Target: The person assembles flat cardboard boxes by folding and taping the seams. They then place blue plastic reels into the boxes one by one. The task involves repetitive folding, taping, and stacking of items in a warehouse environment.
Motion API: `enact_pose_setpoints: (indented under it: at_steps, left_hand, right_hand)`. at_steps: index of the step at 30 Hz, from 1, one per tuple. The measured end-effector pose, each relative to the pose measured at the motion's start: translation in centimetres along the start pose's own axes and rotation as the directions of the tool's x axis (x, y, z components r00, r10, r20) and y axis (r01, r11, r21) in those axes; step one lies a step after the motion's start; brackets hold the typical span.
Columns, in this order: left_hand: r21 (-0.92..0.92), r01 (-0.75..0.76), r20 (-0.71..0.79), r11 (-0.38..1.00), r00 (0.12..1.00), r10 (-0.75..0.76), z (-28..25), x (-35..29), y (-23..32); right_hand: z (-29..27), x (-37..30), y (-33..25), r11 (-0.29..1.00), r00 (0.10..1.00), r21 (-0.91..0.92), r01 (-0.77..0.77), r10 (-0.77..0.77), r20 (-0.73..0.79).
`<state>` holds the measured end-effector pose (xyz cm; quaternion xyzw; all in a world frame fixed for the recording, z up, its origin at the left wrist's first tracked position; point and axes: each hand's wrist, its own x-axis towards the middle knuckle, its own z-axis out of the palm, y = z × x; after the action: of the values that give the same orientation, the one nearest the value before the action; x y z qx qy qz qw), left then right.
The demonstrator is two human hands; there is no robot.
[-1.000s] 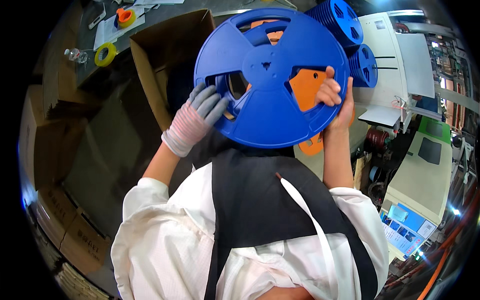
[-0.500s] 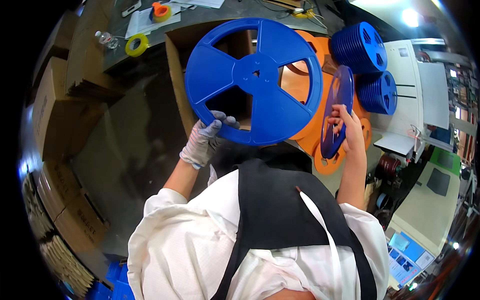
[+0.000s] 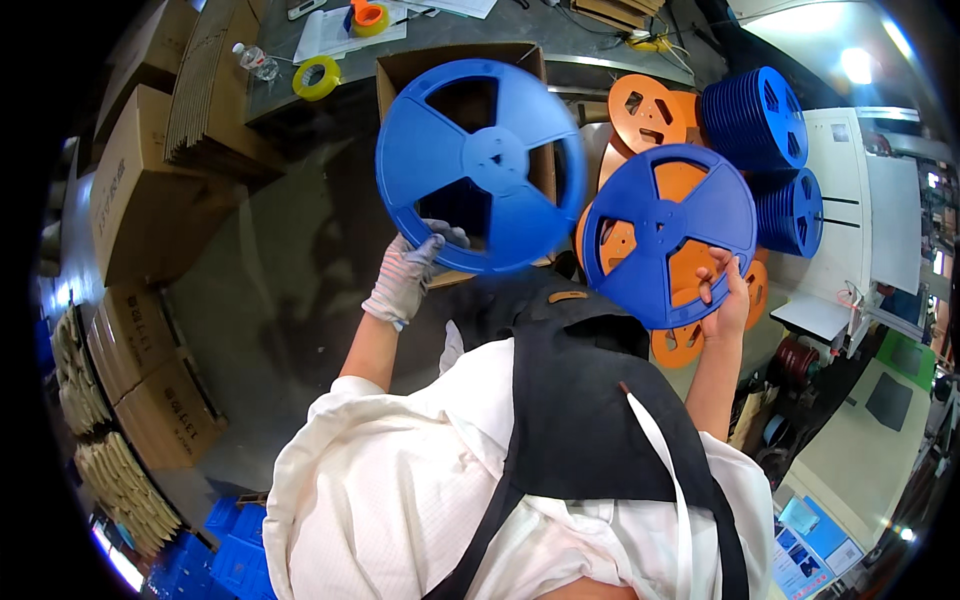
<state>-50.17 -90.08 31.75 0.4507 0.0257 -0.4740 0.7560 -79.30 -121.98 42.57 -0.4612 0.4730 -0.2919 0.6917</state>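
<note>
My left hand [image 3: 408, 272], in a grey-white knit glove, grips the lower rim of a blue plastic reel [image 3: 545, 165] with wide cutouts and a hub hole. That reel's face is turned up toward me, in front of an open cardboard box [image 3: 462, 52]. Bare, my right hand [image 3: 728, 295] pinches the lower right rim of a second, darker blue reel [image 3: 655, 228], its face also toward me. Orange reels [image 3: 647, 112] lie behind and under this second one and are partly hidden by it. The two held reels nearly meet at their edges.
Two stacks of blue reels, an upper stack [image 3: 760, 118] and a lower stack [image 3: 790, 212], stand at the right beside a white machine [image 3: 850, 180]. On the grey table are yellow tape [image 3: 316, 78] and a plastic bottle [image 3: 256, 62]. Cardboard cartons [image 3: 150, 190] line the left.
The right-hand reel has turned from nearly edge-on to face me. My left hand's reel has tilted and sunk slightly. The whole view has shifted a little.
</note>
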Motion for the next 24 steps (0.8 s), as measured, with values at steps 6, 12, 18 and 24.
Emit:
enact_pose_setpoints:
  at_steps: [6, 12, 18, 24]
  left_hand:
    - [0.921, 0.147, -0.239, 0.362, 0.945, 0.224, -4.8, 4.7, -3.0]
    - [0.978, 0.191, -0.209, 0.087, 0.921, 0.328, -6.0, 8.7, -7.2]
    - [0.979, -0.199, 0.112, 0.046, 0.709, 0.696, 4.2, 9.2, -2.1]
    - [0.839, -0.395, 0.542, -0.374, 0.664, 0.516, 17.5, 5.0, 2.2]
  right_hand:
    - [1.4, -0.6, 0.4, 0.994, 0.995, 0.063, 0.091, -0.088, -0.043]
    - [1.7, -0.7, 0.6, 0.940, 0.995, 0.339, 0.050, -0.075, 0.060]
    - [2.5, -1.1, -0.4, 0.837, 0.919, 0.542, -0.072, -0.156, 0.362]
    - [6.7, -3.2, 2.5, 0.723, 0.777, 0.576, -0.382, -0.086, 0.624]
